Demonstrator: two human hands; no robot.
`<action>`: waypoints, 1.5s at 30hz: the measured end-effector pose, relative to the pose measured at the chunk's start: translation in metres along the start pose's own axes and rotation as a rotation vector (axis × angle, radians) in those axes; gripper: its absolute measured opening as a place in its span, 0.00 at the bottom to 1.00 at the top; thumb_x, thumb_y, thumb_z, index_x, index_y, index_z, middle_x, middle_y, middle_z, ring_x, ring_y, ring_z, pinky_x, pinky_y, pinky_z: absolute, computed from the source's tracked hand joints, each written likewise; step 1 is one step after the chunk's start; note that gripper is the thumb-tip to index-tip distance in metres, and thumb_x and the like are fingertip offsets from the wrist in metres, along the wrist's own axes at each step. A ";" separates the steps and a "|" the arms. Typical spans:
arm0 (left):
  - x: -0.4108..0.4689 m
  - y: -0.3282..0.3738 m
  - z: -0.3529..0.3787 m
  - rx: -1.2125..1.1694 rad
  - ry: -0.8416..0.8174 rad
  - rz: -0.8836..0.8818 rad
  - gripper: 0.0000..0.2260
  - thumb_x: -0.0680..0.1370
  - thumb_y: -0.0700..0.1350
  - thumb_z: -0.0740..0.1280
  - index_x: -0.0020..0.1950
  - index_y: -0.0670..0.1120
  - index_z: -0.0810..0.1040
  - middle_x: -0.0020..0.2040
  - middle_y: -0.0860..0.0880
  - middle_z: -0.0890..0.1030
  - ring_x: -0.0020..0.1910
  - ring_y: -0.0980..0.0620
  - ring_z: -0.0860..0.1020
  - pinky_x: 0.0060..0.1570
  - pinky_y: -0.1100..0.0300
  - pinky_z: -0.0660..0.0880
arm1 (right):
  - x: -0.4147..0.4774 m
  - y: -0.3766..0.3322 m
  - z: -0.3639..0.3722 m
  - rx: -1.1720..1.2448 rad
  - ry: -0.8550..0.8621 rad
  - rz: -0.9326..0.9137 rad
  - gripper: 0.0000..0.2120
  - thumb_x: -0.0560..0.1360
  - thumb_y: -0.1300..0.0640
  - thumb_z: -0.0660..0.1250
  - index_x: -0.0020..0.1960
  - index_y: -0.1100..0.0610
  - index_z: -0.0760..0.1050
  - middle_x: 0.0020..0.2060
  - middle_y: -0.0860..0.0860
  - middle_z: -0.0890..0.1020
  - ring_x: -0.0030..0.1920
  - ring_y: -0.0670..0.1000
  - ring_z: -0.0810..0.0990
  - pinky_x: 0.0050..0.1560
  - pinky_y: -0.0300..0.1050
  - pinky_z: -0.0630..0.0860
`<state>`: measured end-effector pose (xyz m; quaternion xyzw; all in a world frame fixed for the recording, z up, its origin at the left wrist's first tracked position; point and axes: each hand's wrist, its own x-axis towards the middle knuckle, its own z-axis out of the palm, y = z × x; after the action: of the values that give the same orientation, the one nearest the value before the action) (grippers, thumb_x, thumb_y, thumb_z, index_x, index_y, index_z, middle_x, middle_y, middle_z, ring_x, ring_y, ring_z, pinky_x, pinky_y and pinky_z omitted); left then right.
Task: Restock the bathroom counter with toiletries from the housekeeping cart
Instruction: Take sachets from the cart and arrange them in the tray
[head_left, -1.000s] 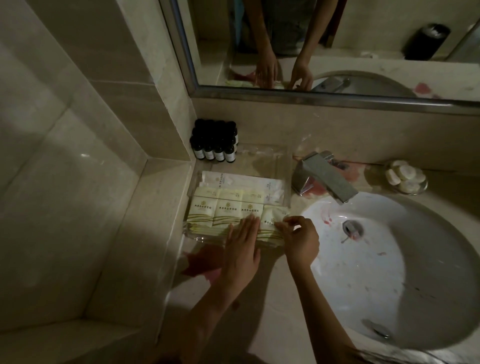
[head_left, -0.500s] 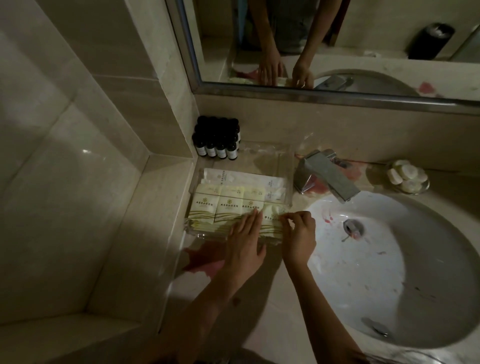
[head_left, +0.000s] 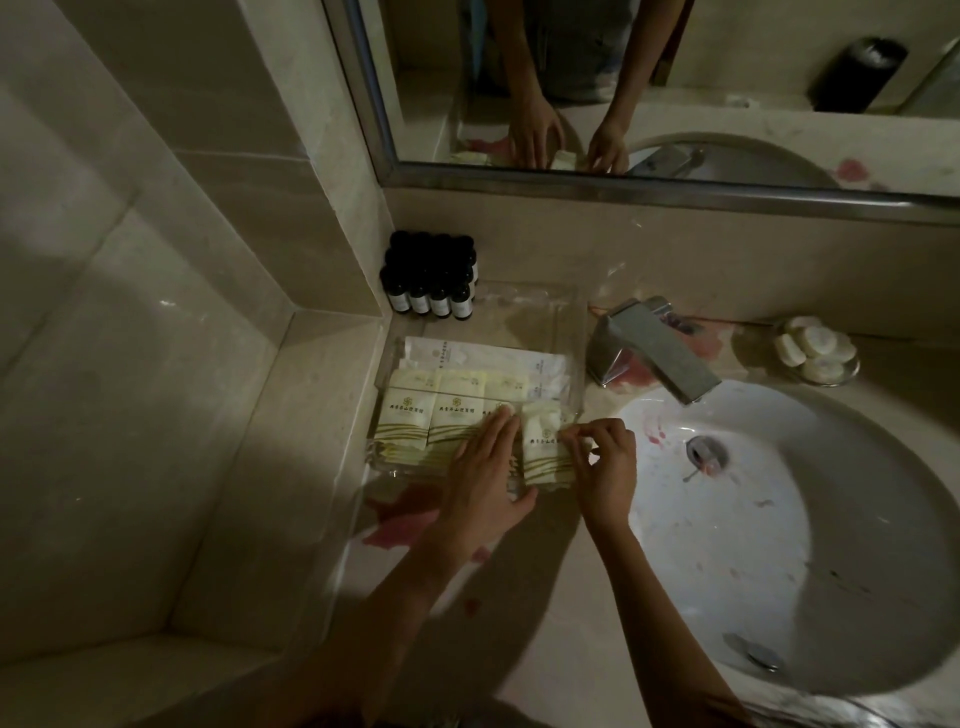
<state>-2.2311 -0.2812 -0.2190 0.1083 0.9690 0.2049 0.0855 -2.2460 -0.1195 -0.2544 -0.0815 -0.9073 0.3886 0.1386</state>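
Tabletop (head_left: 519, 597): pale stone, marked with reddish stains near the tray and behind the faucet.
Sink (head_left: 779, 519): a white oval basin is set into the right of the tabletop; red flecks are seen round the drain.
Mirror (head_left: 727, 78): mounted on the far wall; both hands are reflected in it.
Tray (head_left: 574, 332): a clear tray is placed left of the sink, its far part bare.
Packets (head_left: 410, 415): cream sachets are laid in overlapping rows across the near part of the tray, with white ones behind them.
Faucet (head_left: 654, 348): a square metal spout is angled over the basin, just right of the tray.
Left hand (head_left: 480, 478): laid flat on the middle packets, fingers straight and together, nothing gripped.
Right hand (head_left: 608, 467): fingers are curled and the end bundle is pinched at its right edge.
Bottles (head_left: 431, 275): small dark bottles are grouped upright in the far left corner, beyond the tray.
Soap dish (head_left: 815, 351): round soaps are piled in it, far right.
End bundle (head_left: 543, 447): held at the tray's near right corner, beside the left hand.
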 end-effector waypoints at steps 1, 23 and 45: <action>0.001 0.000 -0.001 -0.005 0.003 0.002 0.41 0.75 0.59 0.66 0.79 0.47 0.48 0.80 0.50 0.48 0.78 0.53 0.46 0.76 0.52 0.47 | 0.001 -0.003 0.000 -0.021 0.000 0.017 0.04 0.73 0.62 0.72 0.46 0.62 0.81 0.45 0.56 0.78 0.47 0.55 0.75 0.40 0.41 0.67; 0.006 0.002 -0.010 0.059 -0.102 -0.003 0.42 0.74 0.59 0.66 0.79 0.54 0.44 0.79 0.49 0.49 0.78 0.48 0.47 0.76 0.48 0.44 | 0.006 -0.028 0.016 -0.146 0.082 0.200 0.06 0.75 0.59 0.69 0.48 0.59 0.82 0.52 0.56 0.77 0.54 0.56 0.73 0.40 0.47 0.76; 0.005 0.007 -0.011 0.126 -0.121 -0.025 0.39 0.75 0.58 0.66 0.79 0.56 0.46 0.79 0.48 0.45 0.77 0.46 0.43 0.75 0.49 0.40 | -0.015 -0.012 0.014 -0.320 -0.009 -0.127 0.20 0.78 0.46 0.59 0.66 0.53 0.76 0.70 0.62 0.68 0.69 0.65 0.66 0.64 0.62 0.69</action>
<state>-2.2367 -0.2782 -0.2067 0.1137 0.9743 0.1356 0.1394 -2.2361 -0.1412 -0.2575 -0.0435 -0.9615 0.2300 0.1440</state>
